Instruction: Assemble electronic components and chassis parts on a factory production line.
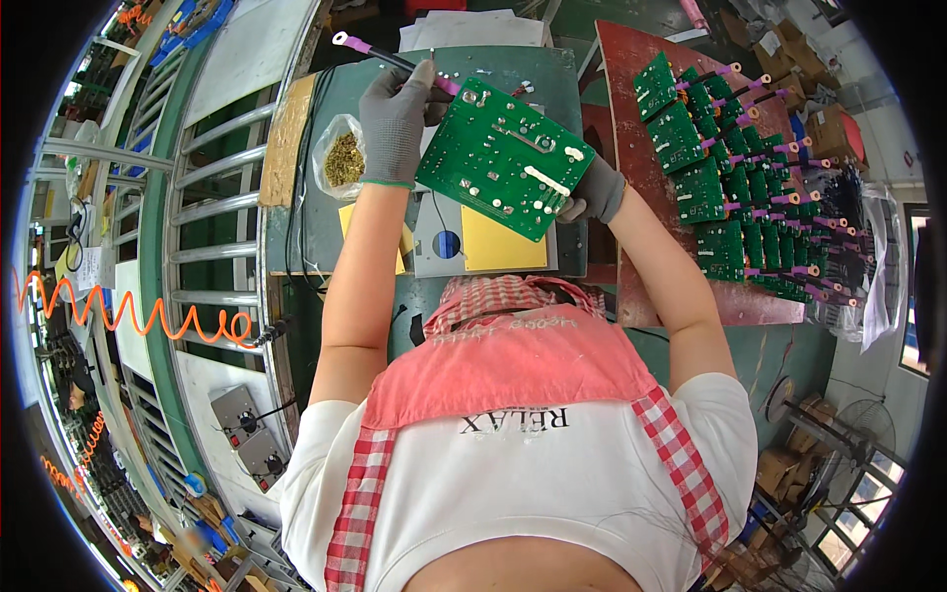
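Note:
A green circuit board [508, 158] is held up over the bench, its face with solder spots and white blobs toward me. My gloved right hand [595, 189] grips the board's right corner, fingers partly behind it. At its upper left, my gloved left hand [397, 123] is closed around a black cable [391, 61] with purple sleeves. A ring terminal [341, 39] tips the cable's free end. The other end runs behind the board's edge, where the joint is hidden. Beside my left wrist lies a clear bag of small brass-coloured parts [344, 160].
To the right, a red board [641, 128] carries rows of green circuit boards [702, 187] with cables sticking out. A grey plate with a yellow sheet [505, 240] lies on the green bench [296, 237]. Left stands a metal roller conveyor [219, 200]; an orange coiled hose [138, 316] hangs across it.

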Tool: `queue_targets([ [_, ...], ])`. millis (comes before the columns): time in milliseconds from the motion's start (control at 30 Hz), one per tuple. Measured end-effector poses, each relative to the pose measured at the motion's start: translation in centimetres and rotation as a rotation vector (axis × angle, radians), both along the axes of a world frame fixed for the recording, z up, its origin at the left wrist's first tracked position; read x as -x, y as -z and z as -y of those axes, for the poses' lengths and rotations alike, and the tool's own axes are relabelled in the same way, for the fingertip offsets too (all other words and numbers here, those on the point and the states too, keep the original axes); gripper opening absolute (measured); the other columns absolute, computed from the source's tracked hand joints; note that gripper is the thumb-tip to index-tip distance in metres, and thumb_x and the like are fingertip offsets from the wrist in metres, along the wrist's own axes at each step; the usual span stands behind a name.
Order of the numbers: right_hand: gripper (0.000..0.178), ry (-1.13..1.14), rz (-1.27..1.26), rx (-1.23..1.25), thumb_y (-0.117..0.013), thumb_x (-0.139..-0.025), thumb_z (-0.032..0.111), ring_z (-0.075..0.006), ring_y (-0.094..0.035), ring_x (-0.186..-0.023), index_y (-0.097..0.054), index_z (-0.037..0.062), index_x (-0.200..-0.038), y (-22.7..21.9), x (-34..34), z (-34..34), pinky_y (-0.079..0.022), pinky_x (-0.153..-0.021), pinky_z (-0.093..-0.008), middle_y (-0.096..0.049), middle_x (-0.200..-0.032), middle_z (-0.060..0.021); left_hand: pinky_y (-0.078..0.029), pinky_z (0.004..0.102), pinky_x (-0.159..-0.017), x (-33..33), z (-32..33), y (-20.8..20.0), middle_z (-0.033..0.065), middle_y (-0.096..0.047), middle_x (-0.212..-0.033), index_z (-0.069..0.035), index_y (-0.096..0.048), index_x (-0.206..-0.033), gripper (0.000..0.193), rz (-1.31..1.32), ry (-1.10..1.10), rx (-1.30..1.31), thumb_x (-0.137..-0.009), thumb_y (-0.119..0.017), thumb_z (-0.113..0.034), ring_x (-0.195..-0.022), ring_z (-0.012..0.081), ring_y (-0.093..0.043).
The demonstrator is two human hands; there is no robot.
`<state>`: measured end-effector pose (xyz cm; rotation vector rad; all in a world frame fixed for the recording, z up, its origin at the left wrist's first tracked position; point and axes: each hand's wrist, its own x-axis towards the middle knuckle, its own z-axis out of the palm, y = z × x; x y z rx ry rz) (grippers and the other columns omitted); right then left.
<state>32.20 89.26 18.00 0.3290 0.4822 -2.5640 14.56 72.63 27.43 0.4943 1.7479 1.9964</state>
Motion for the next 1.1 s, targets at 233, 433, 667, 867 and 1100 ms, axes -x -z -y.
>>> queue_targets([
  [233, 0.056, 0.124, -0.019, -0.179, -0.047, -0.089, 0.053, -0.0132, -0.056, -0.055, -0.054, 0.0071, -0.121, -0.3, 0.1, -0.8, -0.033, -0.034, -0.0205, -0.065, -0.100, -0.0134, -0.045, 0.0189, -0.054, 0.7, 0.2, 1.1, 0.0037, -0.063, -0.071, 0.000, -0.063, -0.087, 0.025, -0.049, -0.017, 0.015, -0.088, -0.063, -0.025, -0.057, 0.0059, -0.053],
  [433, 0.060, 0.535, -0.253, -1.836, -0.075, -0.073, 0.037, -0.0233, -0.060, -0.089, -0.052, 0.0021, -0.116, -0.3, 1.9, -1.8, -0.050, -0.080, -0.0332, -0.061, -0.100, -0.0097, -0.047, 0.0198, -0.051, 2.0, 1.3, 5.1, 0.0066, -0.063, -0.068, 0.001, -0.060, -0.084, 0.023, -0.132, -0.056, 0.139, -0.090, -0.059, -0.022, -0.055, 0.0104, -0.059],
  [667, 0.080, 0.387, -0.292, -2.291, -0.084, -0.057, 0.040, -0.0320, -0.053, -0.106, -0.049, 0.0065, -0.121, 2.3, 3.8, -2.8, -0.045, -0.091, -0.0377, -0.052, -0.112, -0.0148, -0.044, 0.0222, -0.045, 2.9, 2.0, 15.9, 0.0081, -0.064, -0.070, -0.001, -0.057, -0.085, 0.020, 0.459, -0.019, 0.057, -0.091, -0.055, -0.019, -0.058, 0.0127, -0.063],
  [867, 0.084, 0.148, -0.269, -2.227, -0.086, -0.056, 0.037, -0.0327, -0.051, -0.112, -0.048, 0.0057, -0.124, 5.5, 4.5, -2.9, -0.043, -0.096, -0.0377, -0.051, -0.120, -0.0159, -0.045, 0.0231, -0.048, 3.2, 3.2, 23.0, 0.0041, -0.067, -0.081, -0.006, -0.061, -0.090, 0.017, 0.758, 0.076, 0.340, -0.093, -0.052, -0.021, -0.059, 0.0102, -0.060],
  [1100, 0.084, 0.122, -0.274, -2.176, -0.087, -0.055, 0.034, -0.0330, -0.052, -0.109, -0.049, 0.0058, -0.124, 7.8, 4.9, -3.8, -0.044, -0.094, -0.0380, -0.051, -0.119, -0.0155, -0.042, 0.0212, -0.046, 3.0, 3.2, 22.4, -0.0005, -0.067, -0.079, -0.008, -0.064, -0.090, 0.018, 0.869, 0.028, 0.356, -0.094, -0.052, -0.021, -0.058, 0.0072, -0.057],
])
